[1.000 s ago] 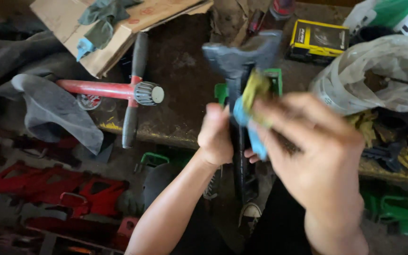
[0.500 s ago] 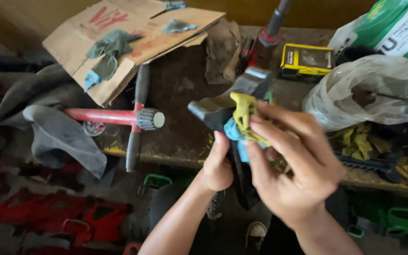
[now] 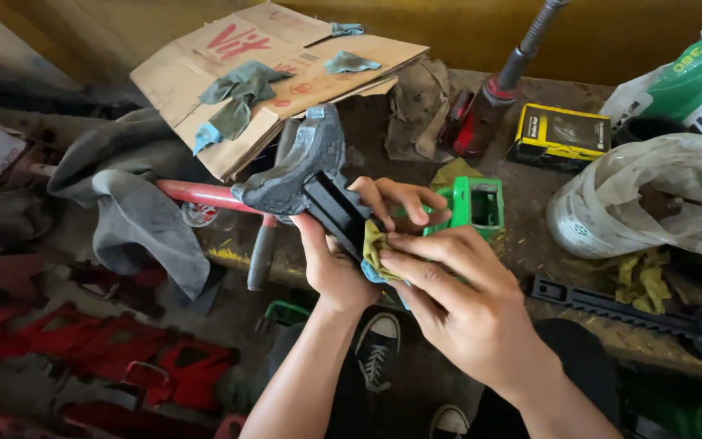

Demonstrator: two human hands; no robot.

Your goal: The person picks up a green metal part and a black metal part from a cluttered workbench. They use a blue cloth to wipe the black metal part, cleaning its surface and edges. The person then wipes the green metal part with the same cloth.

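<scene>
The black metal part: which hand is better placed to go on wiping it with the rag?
Right. The right hand already presses the yellow-and-blue rag against the black metal part, while the left hand is wrapped around the part's bar, holding it up.

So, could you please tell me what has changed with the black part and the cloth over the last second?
The left hand has swung the black metal part from upright to tilted, its wide head now pointing up-left. The right hand has slid the yellow-and-blue cloth from near the head down the shaft, next to the left hand. Both grips held throughout. The cardboard, the red-handled tool and the plastic bag lie as before.
</scene>
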